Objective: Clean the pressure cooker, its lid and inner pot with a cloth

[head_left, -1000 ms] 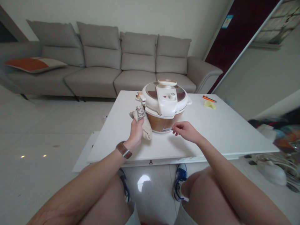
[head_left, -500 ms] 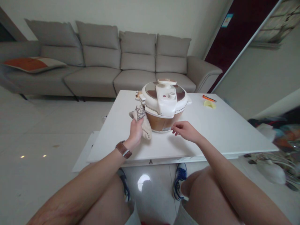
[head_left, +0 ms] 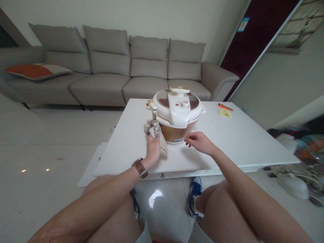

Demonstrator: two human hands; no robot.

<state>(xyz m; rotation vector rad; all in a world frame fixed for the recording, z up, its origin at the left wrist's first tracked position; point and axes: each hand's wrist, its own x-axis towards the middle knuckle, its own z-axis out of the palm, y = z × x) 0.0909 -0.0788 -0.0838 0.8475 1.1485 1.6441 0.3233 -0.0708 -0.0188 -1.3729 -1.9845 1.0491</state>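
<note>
Clock ctr = cooker; 12 = far side. Gray sofa (head_left: 101, 84), 11 o'clock, beyond wht table (head_left: 243, 138). Wht/brn cooker (head_left: 174, 113) upright on tbl, lid on. Beige cloth (head_left: 163, 144) approx 7 o'clock, right by cooker, contact unclear; L hand (head_left: 153, 148) has it, fingers clamped on cloth. R hand (head_left: 198, 141) approx 5 o'clock, fingers curled, thumb nr index; can't tell if tips touch. Yellow pc (head_left: 225, 113) + orange tool (head_left: 224, 107), 3 o'clock.

Both bare forearms reach forward; left hand (head_left: 153, 150) closed in a grip, brown watch at its wrist; right hand (head_left: 198, 141) palm inward, fingers loosely curled, thumb near them.
</note>
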